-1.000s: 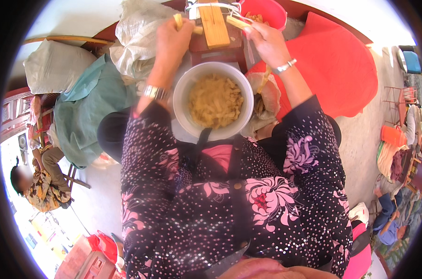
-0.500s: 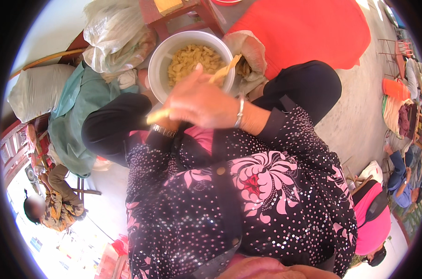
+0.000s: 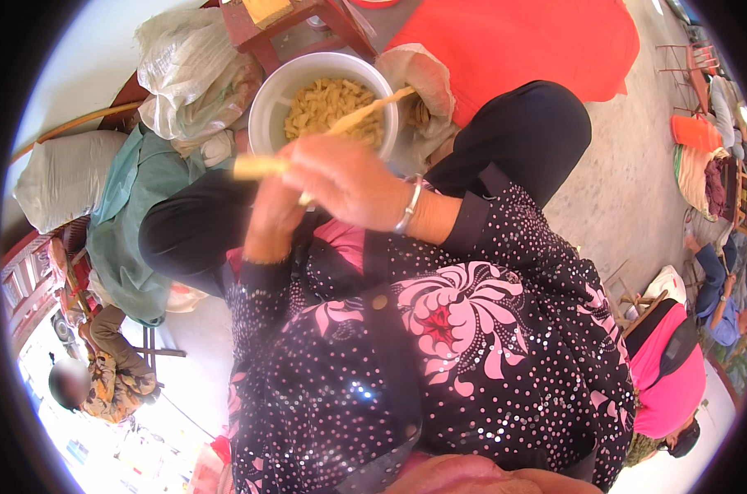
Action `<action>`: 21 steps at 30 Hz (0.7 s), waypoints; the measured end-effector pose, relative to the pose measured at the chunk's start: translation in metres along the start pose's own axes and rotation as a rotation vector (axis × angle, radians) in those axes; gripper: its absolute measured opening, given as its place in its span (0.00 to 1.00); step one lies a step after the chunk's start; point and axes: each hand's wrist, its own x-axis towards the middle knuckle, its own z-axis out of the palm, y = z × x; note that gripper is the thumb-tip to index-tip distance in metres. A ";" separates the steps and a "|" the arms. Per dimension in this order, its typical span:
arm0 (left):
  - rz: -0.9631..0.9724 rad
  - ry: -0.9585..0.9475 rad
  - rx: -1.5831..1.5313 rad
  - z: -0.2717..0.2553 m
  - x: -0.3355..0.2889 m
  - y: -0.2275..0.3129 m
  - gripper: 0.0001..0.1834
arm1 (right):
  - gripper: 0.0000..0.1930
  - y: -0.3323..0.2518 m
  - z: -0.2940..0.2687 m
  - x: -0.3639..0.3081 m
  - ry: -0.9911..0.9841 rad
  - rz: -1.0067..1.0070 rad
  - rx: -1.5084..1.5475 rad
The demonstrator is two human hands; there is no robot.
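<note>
Over my lap, my right hand (image 3: pixel 349 183), with a silver bracelet at the wrist, is closed with its fingers curled round a long pale-yellow strip (image 3: pixel 365 111). One end of the strip points up and right across the bucket. Another yellow, stick-like end (image 3: pixel 256 167) juts out left from the fingers; whether it is the same piece I cannot tell. My left hand (image 3: pixel 270 210) is blurred and touches the right one from below left, its fingers mostly hidden. Just beyond the hands stands a white bucket (image 3: pixel 261 115) holding many short yellow pieces (image 3: pixel 328 107).
An open pale sack (image 3: pixel 427 70) stands right of the bucket, beside a red sheet (image 3: pixel 522 49). A reddish wooden stool (image 3: pixel 299 29) is behind the bucket. Stuffed plastic bags (image 3: pixel 188 70) and green cloth (image 3: pixel 139 222) lie left. Other people sit farther off on both sides.
My hands have drawn slightly down and left, away from over the bucket. The strip now shows longer, and the yellow end at left sticks out higher. The whole view has shifted a little.
</note>
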 end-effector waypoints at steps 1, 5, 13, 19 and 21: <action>-0.049 -0.079 -0.008 -0.006 -0.003 0.010 0.10 | 0.07 0.004 -0.001 0.002 0.058 0.007 -0.017; 0.112 -0.171 0.201 -0.020 -0.011 0.020 0.08 | 0.09 0.023 -0.001 0.011 0.167 0.167 0.013; 1.072 0.208 1.245 0.003 -0.012 0.027 0.05 | 0.14 0.047 -0.013 0.014 -0.202 0.284 -0.068; 0.861 0.067 1.097 -0.014 -0.004 0.004 0.06 | 0.19 0.052 -0.025 0.004 -0.308 0.236 0.027; 0.692 0.095 0.943 -0.010 -0.004 0.005 0.04 | 0.18 0.044 -0.029 0.001 -0.232 0.304 0.034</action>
